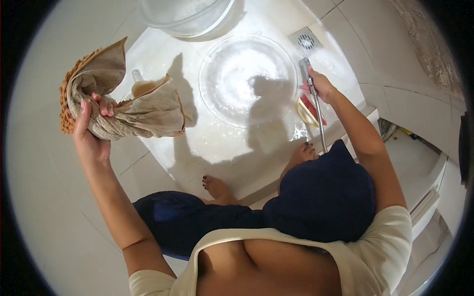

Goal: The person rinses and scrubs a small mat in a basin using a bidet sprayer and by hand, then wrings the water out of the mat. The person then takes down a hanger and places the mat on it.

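Note:
My left hand (91, 121) grips a bunched brown bath mat (153, 111), raised at the left. Its beige backing faces me, and the nubby brown pile shows along the far left edge. My right hand (323, 86) is closed around a handheld shower head (304, 65), and a metal hose (320, 121) runs down from it towards my knee. Between the hands, a round clear basin (201, 81) sits on the wet white floor, under bright glare. Just below my right hand lies a scrub brush (309, 109) with red bristles and a yellowish body.
Another clear tub (190, 30) stands at the top. A floor drain (305, 42) is at the upper right. Partly behind the mat is a beige cup-like container (143, 88). My bare feet (216, 186) are near the low ledge. A white cabinet (412, 163) stands at the right.

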Tool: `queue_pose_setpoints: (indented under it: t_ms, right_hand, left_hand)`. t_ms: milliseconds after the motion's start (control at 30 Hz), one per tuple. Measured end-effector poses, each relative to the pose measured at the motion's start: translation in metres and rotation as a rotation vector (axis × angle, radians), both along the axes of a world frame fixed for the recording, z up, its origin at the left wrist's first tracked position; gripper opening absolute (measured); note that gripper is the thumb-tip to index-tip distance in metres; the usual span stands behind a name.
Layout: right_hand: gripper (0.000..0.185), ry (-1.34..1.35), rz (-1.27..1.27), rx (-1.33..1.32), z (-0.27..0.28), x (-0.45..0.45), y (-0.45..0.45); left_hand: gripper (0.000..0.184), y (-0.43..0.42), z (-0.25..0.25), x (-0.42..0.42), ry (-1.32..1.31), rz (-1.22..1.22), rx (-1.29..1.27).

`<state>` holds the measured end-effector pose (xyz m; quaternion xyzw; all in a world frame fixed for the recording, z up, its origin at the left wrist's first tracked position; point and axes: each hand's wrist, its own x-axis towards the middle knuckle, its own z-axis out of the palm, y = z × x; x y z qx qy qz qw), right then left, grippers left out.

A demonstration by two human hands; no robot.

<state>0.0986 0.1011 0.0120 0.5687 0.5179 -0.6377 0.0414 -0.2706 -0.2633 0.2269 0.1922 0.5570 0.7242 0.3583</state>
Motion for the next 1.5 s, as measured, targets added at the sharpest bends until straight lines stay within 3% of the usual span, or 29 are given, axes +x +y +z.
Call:
queue_pose_setpoints:
  t_ms: [133, 200, 300, 400, 467, 567, 600, 700, 767, 800, 900, 1067, 1200, 1333, 1500]
  right_hand:
    - [0.044, 0.213, -0.174, 0.023, 0.061, -0.027, -0.035]
    - [0.043, 0.328, -0.115, 0.164, 0.104, -0.042, -0.061]
    - [0.034, 0.312, 0.06, 0.147, 0.14, -0.05, -0.112]
    - [0.046, 0.445, 0.215, 0.157, 0.165, -0.063, -0.172]
    - [0.046, 0.6, 0.131, 0.135, 0.173, -0.067, -0.182]
    - [0.044, 0.49, 0.111, 0.101, 0.191, -0.074, -0.214]
    - [0.042, 0.483, 0.251, 0.112, 0.206, -0.082, -0.235]
    - [0.043, 0.43, 0.364, 0.072, 0.236, -0.081, -0.215]
    - [0.043, 0.408, 0.114, -0.008, 0.261, -0.071, -0.199]
    - [0.043, 0.399, 0.118, -0.014, 0.282, -0.07, -0.202]
    - [0.043, 0.431, 0.417, 0.307, 0.343, -0.065, -0.202]
    - [0.044, 0.33, 0.52, 0.068, 0.425, -0.065, -0.223]
    - [0.043, 0.385, 0.483, 0.05, 0.461, -0.05, -0.208]
    - [0.042, 0.489, 0.507, 0.072, 0.488, -0.037, -0.201]
    - [0.046, 0.431, 0.356, 0.078, 0.512, -0.019, -0.185]
  left_hand:
    - [0.026, 0.002, 0.0, 0.0, -0.016, 0.005, -0.048]
    - [0.026, -0.005, -0.01, -0.007, -0.021, -0.019, -0.19]
    - [0.027, -0.011, -0.019, 0.003, -0.064, -0.018, -0.278]
    - [0.025, -0.02, -0.022, 0.021, -0.134, 0.026, -0.345]
    - [0.025, -0.024, -0.015, 0.031, -0.138, 0.092, -0.391]
    - [0.031, -0.039, -0.015, 0.04, -0.159, 0.091, -0.327]
    - [0.033, -0.047, -0.013, 0.042, -0.111, 0.101, -0.308]
    - [0.04, -0.015, 0.005, 0.055, -0.161, 0.105, -0.34]
    - [0.042, 0.005, 0.013, 0.067, -0.199, 0.121, -0.315]
    - [0.043, 0.005, 0.015, 0.07, -0.24, 0.151, -0.322]
    - [0.045, 0.033, 0.037, 0.077, -0.363, 0.17, -0.328]
    - [0.04, 0.044, 0.079, 0.081, -0.68, 0.103, -0.266]
    - [0.039, 0.077, 0.1, 0.107, -0.455, 0.087, -0.345]
    - [0.047, 0.101, 0.123, 0.118, -0.428, 0.006, -0.395]
    - [0.047, 0.114, 0.156, 0.133, -0.374, 0.059, -0.222]
